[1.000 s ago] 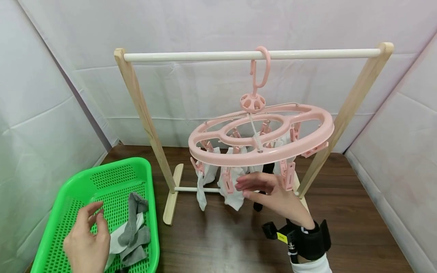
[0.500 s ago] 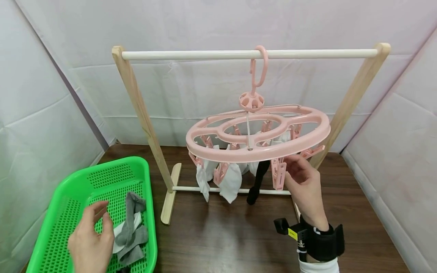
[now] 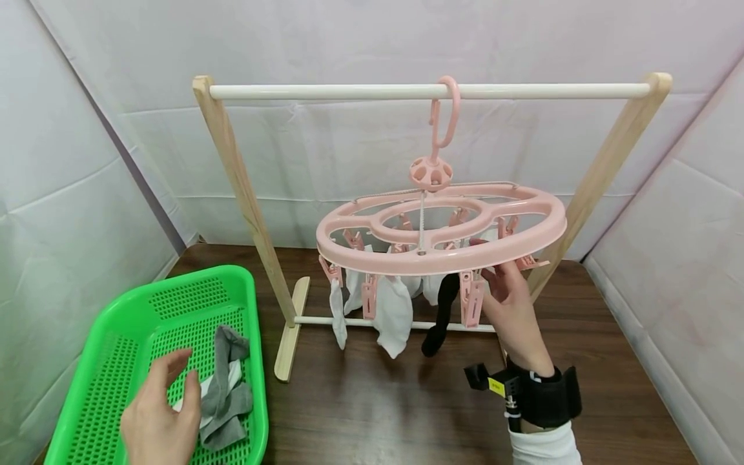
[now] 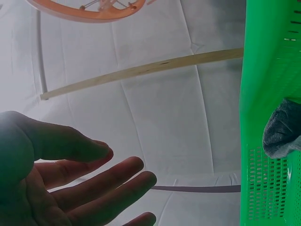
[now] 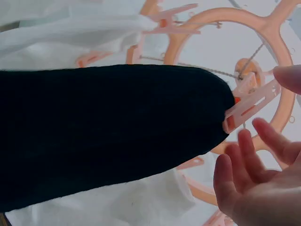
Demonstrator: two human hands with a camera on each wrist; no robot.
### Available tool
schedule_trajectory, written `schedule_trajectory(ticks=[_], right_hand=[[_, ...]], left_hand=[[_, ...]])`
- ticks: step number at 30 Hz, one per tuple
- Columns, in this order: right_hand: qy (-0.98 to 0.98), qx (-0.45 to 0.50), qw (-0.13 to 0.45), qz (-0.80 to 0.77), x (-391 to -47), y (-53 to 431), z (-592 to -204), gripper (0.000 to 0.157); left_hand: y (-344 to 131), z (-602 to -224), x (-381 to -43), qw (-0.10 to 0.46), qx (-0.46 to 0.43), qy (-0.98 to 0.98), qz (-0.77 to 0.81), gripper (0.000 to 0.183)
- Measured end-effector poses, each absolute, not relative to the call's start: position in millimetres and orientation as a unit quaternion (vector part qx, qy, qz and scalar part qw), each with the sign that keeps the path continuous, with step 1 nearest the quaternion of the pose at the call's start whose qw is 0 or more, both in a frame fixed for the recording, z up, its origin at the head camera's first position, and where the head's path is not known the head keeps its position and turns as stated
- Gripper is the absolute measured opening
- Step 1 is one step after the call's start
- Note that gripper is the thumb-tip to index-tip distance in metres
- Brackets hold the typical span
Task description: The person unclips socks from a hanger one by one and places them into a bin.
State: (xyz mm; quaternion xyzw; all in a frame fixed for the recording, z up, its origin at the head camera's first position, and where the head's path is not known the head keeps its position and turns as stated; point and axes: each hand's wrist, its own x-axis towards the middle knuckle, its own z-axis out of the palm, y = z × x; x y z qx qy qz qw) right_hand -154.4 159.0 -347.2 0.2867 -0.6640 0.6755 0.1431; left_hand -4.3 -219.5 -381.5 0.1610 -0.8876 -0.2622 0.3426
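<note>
A pink oval clip hanger [image 3: 372,261] hangs by its hook from a white rod. White socks [image 3: 394,316] and a black sock [image 3: 443,313] dangle from its clips. My right hand [image 3: 514,310] reaches under the front right of the rim, beside an unloaded pink clip [image 3: 471,300]. In the right wrist view, the black sock [image 5: 113,132] is pinched in a pink clip [image 5: 251,106]; my thumb and fingers [image 5: 247,155] are spread apart around the clip's far end. My left hand [image 3: 163,407] hovers above the green basket [image 3: 256,336], holding nothing, its fingers relaxed.
Grey socks [image 3: 223,407] and a white piece of cloth lie in the basket. A wooden stand [image 3: 241,187] bears the white rod [image 3: 325,92], with a lower bar near the dark table [image 3: 372,400]. White sheeting [image 3: 145,58] encloses the back and sides.
My right hand has moved right and up from before the hanging socks to beneath the rim. The hanger has shifted and levelled slightly, and its socks have swung. My left hand drifted slightly right.
</note>
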Motion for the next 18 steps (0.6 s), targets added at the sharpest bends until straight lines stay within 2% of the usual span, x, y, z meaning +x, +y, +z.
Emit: schedule_trajectory(ticks=[6, 10, 13, 18], right_hand=[[-0.662, 0.304, 0.059, 0.683, -159.2, 167.1, -335.5, 0.051], [-0.682, 0.306, 0.025, 0.664, -163.0, 169.9, -328.9, 0.051], [-0.703, 0.305, 0.018, 0.642, -164.6, 171.7, -326.6, 0.049], [-0.740, 0.301, 0.041, 0.601, -164.5, 172.9, -327.1, 0.045]], left_hand=[[-217.9, -383.3, 0.8, 0.322, 0.169, -0.894, -0.261, 0.032], [-216.1, -382.2, 3.5, 0.316, 0.178, -0.893, -0.266, 0.031], [-215.4, -381.6, 4.9, 0.312, 0.188, -0.893, -0.266, 0.030], [-214.3, -380.2, 6.7, 0.322, 0.186, -0.891, -0.260, 0.028]])
